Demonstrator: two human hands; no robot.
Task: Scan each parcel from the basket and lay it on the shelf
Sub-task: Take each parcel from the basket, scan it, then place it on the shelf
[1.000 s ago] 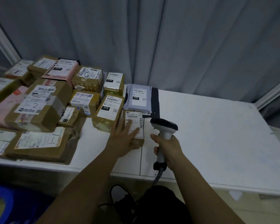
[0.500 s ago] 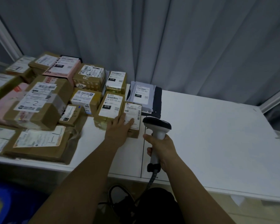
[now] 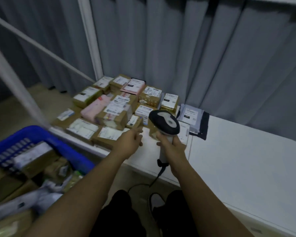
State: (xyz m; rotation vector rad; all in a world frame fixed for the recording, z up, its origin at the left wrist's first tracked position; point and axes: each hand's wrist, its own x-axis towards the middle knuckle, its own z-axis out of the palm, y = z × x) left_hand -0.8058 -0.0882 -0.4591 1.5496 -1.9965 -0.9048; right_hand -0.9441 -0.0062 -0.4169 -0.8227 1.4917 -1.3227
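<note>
My right hand (image 3: 172, 146) grips the handle of a white and black barcode scanner (image 3: 164, 124), held upright over the shelf's front part. My left hand (image 3: 130, 142) hovers empty above the white shelf (image 3: 237, 161), fingers loosely apart, just left of the scanner. A small brown parcel (image 3: 184, 134) with a white label lies on the shelf behind the scanner, partly hidden by it. Several labelled cardboard parcels (image 3: 116, 113) are packed together on the shelf's left part. A blue basket (image 3: 32, 132) at lower left holds more parcels (image 3: 36, 158).
A grey poly mailer (image 3: 191, 115) lies on a black one at the back against the grey curtain. White shelf posts (image 3: 91, 36) rise at left. The scanner's cable (image 3: 154, 182) hangs down by my legs. The shelf's right part is bare white surface.
My left hand has let go of the small brown parcel and drawn back toward me. The view swung left and down, so the blue basket now shows.
</note>
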